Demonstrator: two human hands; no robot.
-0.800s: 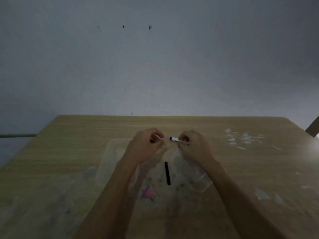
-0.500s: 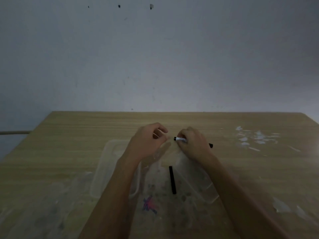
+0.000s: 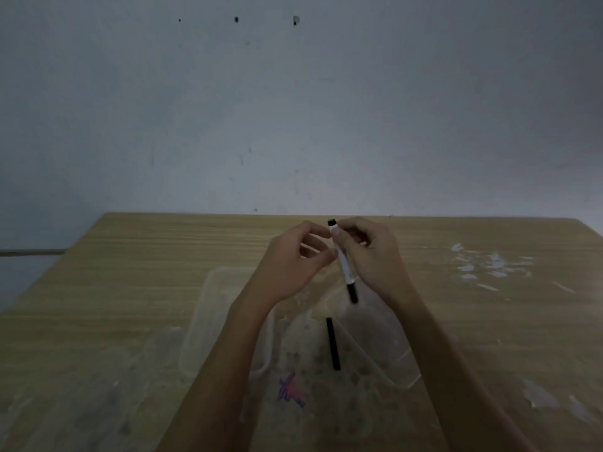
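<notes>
Where the marker (image 3: 343,265) is: in the air over the tub (image 3: 204,321), near upright, between the two hands.
Right hand (image 3: 375,256): thumb and fingers pinch the white barrel high up, likely so the black lower end hangs free.
Left hand (image 3: 293,265): fingers curled, with thumb and forefinger tips right at the barrel. Whether they grip it or only meet it I cannot tell.
Why so close: the hands seem brought together to work the marker's ends, one steadying and one pulling or turning.
Stick (image 3: 332,344): black, lying flat below the hands and apart from the marker, probably set down within reach.
Table (image 3: 146,262): wooden. It bears the tub, a second clear piece (image 3: 396,360), a pink-blue smear (image 3: 290,391) and white scraps (image 3: 489,265) at right.
</notes>
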